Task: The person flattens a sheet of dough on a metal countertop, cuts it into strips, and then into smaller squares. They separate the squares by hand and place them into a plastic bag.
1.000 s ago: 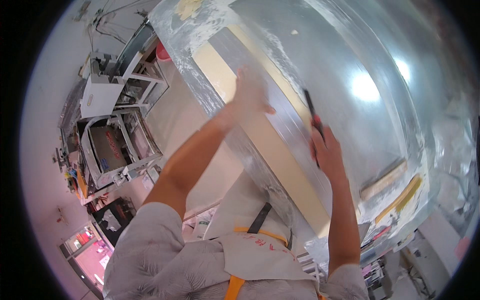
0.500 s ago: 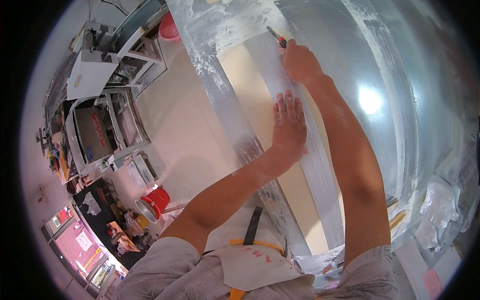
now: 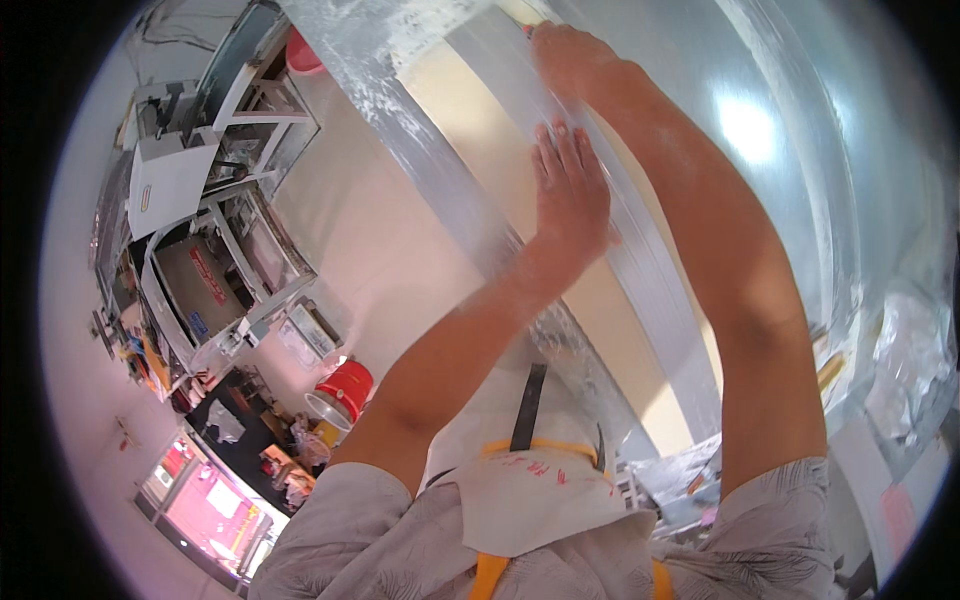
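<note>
- Steel, dusted white with flour, makes up the long worktable [image 3: 440,170] that runs slantwise through the head view.
- A pale cream strip of dough [image 3: 500,190] lies along the table, with a long metal straightedge [image 3: 640,260] resting on top of it.
- The left hand [image 3: 570,190] lies flat and open, fingers spread, pressing on the straightedge; it grasps nothing.
- The right hand [image 3: 565,55] is stretched to the far end of the straightedge, curled around a small tool [image 3: 527,28] of which only the tip shows; how tightly it grips cannot be told.
- Off the table's left edge stand metal machines [image 3: 200,270] and, lower down on the floor, a red bucket [image 3: 345,385].
- An apron with yellow straps [image 3: 530,500] shows at the lower edge.
</note>
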Demonstrator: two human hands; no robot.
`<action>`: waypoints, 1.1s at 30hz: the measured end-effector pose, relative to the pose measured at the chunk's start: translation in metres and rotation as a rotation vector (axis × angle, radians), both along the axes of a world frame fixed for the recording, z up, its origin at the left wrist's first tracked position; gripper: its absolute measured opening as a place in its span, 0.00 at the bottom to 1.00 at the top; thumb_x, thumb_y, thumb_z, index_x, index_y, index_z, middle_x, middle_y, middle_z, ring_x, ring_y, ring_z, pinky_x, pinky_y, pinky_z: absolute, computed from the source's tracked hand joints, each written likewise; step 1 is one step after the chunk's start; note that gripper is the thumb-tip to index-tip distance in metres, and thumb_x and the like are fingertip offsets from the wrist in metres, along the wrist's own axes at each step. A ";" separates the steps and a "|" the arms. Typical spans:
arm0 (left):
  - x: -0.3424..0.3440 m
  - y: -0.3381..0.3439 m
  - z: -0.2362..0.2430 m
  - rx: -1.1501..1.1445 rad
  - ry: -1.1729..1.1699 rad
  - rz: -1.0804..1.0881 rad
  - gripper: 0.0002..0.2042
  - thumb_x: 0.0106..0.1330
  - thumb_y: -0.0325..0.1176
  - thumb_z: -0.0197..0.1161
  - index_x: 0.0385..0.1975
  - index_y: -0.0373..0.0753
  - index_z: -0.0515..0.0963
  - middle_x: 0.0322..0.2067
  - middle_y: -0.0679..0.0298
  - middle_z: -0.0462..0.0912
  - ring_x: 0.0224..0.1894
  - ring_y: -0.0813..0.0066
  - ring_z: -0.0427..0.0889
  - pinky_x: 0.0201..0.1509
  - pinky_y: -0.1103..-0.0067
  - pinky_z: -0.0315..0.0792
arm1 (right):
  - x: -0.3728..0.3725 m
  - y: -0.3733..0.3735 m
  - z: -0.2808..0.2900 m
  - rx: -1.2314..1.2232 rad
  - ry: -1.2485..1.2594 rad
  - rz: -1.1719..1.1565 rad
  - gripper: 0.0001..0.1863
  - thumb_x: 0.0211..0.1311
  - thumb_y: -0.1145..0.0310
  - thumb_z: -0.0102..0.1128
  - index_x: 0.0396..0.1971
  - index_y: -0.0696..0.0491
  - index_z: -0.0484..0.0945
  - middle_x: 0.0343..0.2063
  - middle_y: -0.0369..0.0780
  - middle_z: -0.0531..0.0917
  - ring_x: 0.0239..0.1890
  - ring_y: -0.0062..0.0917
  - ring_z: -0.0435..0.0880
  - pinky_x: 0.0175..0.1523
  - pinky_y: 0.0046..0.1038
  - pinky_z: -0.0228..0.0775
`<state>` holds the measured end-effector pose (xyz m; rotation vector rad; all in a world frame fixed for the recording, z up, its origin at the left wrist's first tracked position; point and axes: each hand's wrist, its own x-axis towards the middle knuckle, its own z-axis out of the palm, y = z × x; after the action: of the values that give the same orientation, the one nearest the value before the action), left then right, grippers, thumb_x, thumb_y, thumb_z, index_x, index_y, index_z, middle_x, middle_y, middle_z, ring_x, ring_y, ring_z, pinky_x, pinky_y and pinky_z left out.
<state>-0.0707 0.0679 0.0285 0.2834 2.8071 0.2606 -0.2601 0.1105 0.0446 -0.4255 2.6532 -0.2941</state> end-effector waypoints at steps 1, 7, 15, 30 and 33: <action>0.002 0.000 0.000 -0.005 -0.034 -0.010 0.70 0.42 0.60 0.85 0.76 0.17 0.51 0.77 0.27 0.48 0.80 0.26 0.46 0.83 0.47 0.46 | 0.009 0.006 0.001 -0.012 -0.037 -0.005 0.15 0.71 0.71 0.58 0.52 0.62 0.79 0.49 0.54 0.88 0.52 0.47 0.90 0.54 0.44 0.83; -0.003 0.003 0.018 0.004 -0.097 -0.077 0.73 0.40 0.57 0.88 0.76 0.16 0.44 0.77 0.27 0.46 0.81 0.27 0.43 0.84 0.51 0.47 | 0.066 0.056 0.014 -0.084 -0.128 -0.023 0.13 0.76 0.71 0.54 0.52 0.64 0.74 0.48 0.57 0.87 0.48 0.51 0.89 0.51 0.47 0.83; -0.002 0.005 0.001 -0.002 -0.098 -0.011 0.76 0.40 0.61 0.86 0.76 0.14 0.42 0.79 0.29 0.44 0.83 0.33 0.38 0.86 0.56 0.42 | 0.168 0.124 0.024 -0.094 -0.194 -0.161 0.13 0.74 0.70 0.54 0.52 0.61 0.76 0.45 0.54 0.89 0.48 0.51 0.90 0.53 0.47 0.82; -0.005 0.007 -0.008 -0.091 -0.094 -0.091 0.76 0.42 0.66 0.82 0.76 0.12 0.41 0.79 0.28 0.41 0.84 0.36 0.35 0.87 0.59 0.35 | 0.380 0.267 0.032 -0.038 -0.317 -0.259 0.10 0.79 0.67 0.49 0.45 0.60 0.68 0.35 0.55 0.86 0.40 0.54 0.87 0.45 0.52 0.78; -0.005 0.007 -0.009 -0.097 -0.116 -0.093 0.77 0.42 0.66 0.82 0.76 0.13 0.39 0.79 0.28 0.40 0.84 0.37 0.35 0.87 0.60 0.36 | 0.411 0.286 0.040 -0.052 -0.280 -0.272 0.06 0.75 0.73 0.47 0.43 0.59 0.70 0.35 0.54 0.88 0.39 0.52 0.89 0.45 0.52 0.79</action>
<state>-0.0758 0.0750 0.0200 0.3625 2.6737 0.1150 0.1513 0.3960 0.0843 -0.0315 2.4278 -0.4701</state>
